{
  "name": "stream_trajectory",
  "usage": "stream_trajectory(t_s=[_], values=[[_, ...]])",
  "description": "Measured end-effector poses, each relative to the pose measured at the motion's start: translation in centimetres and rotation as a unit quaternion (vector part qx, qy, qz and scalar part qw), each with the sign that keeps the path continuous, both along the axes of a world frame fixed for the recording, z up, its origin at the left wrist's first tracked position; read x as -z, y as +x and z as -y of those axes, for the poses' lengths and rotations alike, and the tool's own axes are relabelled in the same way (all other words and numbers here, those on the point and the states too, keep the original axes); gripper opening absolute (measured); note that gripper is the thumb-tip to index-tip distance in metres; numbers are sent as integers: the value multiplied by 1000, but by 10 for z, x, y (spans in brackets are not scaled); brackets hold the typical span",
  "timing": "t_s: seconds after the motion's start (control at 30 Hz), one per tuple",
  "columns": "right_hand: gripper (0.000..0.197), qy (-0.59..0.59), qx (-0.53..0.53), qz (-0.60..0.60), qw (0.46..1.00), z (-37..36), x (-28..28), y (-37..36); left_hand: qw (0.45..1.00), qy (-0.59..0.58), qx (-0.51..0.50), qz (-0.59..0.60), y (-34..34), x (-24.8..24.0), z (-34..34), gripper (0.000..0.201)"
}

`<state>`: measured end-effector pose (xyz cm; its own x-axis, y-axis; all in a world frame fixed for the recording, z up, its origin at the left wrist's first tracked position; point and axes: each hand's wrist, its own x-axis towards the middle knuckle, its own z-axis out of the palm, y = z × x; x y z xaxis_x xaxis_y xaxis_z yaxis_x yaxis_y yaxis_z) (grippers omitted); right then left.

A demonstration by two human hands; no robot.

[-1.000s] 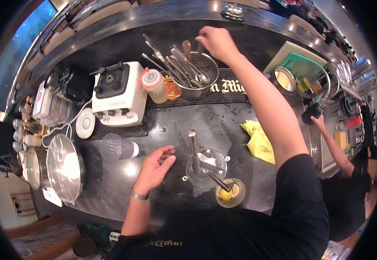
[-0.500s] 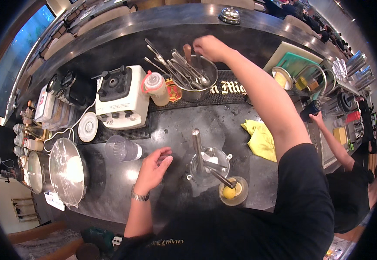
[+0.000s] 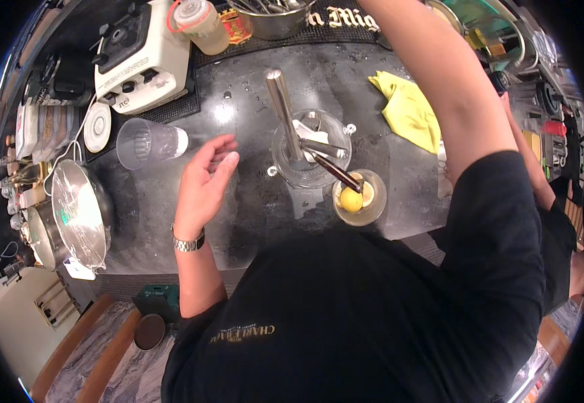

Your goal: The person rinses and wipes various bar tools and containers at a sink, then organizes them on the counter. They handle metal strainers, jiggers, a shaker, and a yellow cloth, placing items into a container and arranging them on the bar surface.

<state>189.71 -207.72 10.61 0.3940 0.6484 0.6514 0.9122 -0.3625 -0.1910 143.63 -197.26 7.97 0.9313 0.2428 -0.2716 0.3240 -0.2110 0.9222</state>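
Note:
My left hand (image 3: 204, 183) hovers over the dark counter with fingers loosely spread and nothing in it. To its left lies a clear plastic cup (image 3: 143, 145), apparently on its side. A clear glass vessel (image 3: 286, 176) stands to the right of the hand, with a thick steel rod (image 3: 280, 101) and other metal tools in it. Close by, a small glass bowl (image 3: 362, 216) holds a whole lemon (image 3: 351, 200) and a cut piece. My right forearm (image 3: 439, 60) stretches past the top edge, so that hand is hidden. A metal tub (image 3: 275, 25) of utensils sits at the far side, left of the forearm.
A yellow cloth (image 3: 409, 111) lies under the right arm's reach. At the far left are a white blender base (image 3: 145, 64), a squeeze bottle (image 3: 203, 30) and a metal bowl (image 3: 80, 208) under plastic wrap. A co-worker's arm (image 3: 525, 148) shows at the right.
The view has tipped downward, so the counter sits higher in the picture. My right hand, earlier at the utensil tub, has passed out of sight. My left hand remains open.

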Motion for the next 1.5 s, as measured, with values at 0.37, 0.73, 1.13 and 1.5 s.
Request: stream_trajectory(t_s=[0.37,0.73,1.13,1.5], values=[[13,41,62,-49,996,33,-22,-24,995,33,-54,83,7,11,38,47],[18,239,97,-149,955,75,-7,-50,995,45,-42,73,12,-5,21,39],[18,384,26,-239,892,176,-92,-222,999,2,-34,5,-54,26,4,41],[13,126,40,-323,937,164,-110,-356,1000,-21,-8,15,-79,22,13,36]])
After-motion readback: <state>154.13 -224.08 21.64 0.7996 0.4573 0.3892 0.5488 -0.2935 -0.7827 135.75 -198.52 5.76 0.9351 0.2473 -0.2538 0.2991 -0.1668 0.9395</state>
